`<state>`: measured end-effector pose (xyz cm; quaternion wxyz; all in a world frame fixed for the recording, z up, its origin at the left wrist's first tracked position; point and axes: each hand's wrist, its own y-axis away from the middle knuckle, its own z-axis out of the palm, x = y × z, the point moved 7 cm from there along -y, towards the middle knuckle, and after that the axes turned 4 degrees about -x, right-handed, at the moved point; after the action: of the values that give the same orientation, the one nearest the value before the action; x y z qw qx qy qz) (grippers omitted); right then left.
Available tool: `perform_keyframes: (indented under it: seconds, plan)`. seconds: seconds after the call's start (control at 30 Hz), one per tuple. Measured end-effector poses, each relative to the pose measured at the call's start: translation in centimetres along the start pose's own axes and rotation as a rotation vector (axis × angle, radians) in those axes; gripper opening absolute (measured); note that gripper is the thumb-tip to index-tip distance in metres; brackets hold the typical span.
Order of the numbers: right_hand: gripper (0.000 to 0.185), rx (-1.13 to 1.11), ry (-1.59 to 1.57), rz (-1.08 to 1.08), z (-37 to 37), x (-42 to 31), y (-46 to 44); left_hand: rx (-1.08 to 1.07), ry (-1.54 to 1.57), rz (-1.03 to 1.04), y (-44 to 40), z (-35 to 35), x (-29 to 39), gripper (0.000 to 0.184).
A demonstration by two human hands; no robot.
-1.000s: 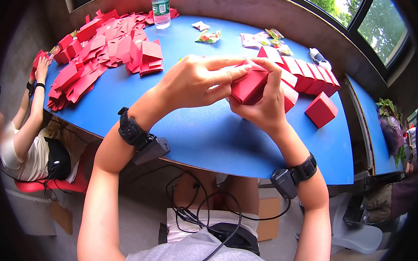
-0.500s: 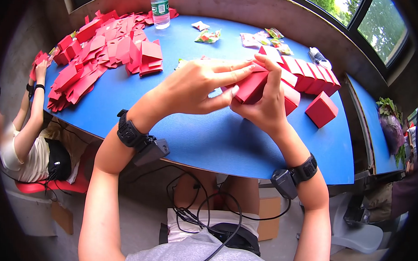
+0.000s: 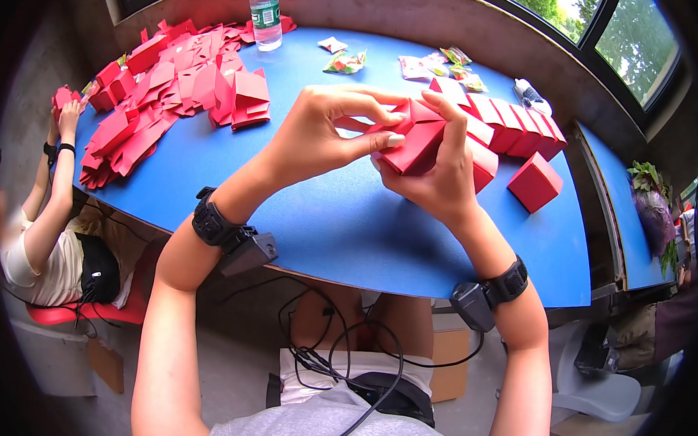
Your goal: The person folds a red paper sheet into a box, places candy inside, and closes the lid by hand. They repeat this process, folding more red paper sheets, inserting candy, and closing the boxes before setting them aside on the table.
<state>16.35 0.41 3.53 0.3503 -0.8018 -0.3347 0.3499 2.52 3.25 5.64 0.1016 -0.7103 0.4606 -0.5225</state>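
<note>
Above the blue table, a small red paper box (image 3: 419, 143) is held between both hands. My right hand (image 3: 443, 171) wraps around its right side and base, fingers closed on it. My left hand (image 3: 329, 133) pinches the flaps on the box's left end between thumb and fingertips. Creases and folded flaps show on the box's upper face. Just behind my right hand, more red boxes (image 3: 514, 124) stand in a row, partly covered by that hand. One separate red box (image 3: 535, 183) sits to the right of it.
A heap of flat red paper pieces (image 3: 161, 88) covers the table's left side. A water bottle (image 3: 265, 19) stands at the back. Small snack packets (image 3: 345, 62) lie along the blue table (image 3: 325, 240). Another person (image 3: 57, 208) works at the far left.
My left fingers have drawn back from across the top and bent into a pinch at the box's left end. The box's flaps now show more. My right hand keeps its hold.
</note>
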Motion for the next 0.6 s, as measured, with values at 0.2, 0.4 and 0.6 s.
perform_keyframes:
  seconds: [0.2, 0.4, 0.6]
  plan:
    - [0.089, 0.001, 0.04, -0.036, -0.1, -0.2, 0.0, 0.054, -0.255, 0.14, 0.2, 0.1, 1.1, 0.011]
    - [0.087, -0.003, 0.032, -0.057, -0.1, -0.8, -0.1, -0.043, -0.282, 0.158, 0.4, 0.7, 0.9, 0.016]
    - [0.071, 0.094, -0.773, 0.471, -0.2, 2.1, 0.1, -0.266, -0.134, 0.261, -0.1, 1.0, 1.8, 0.092]
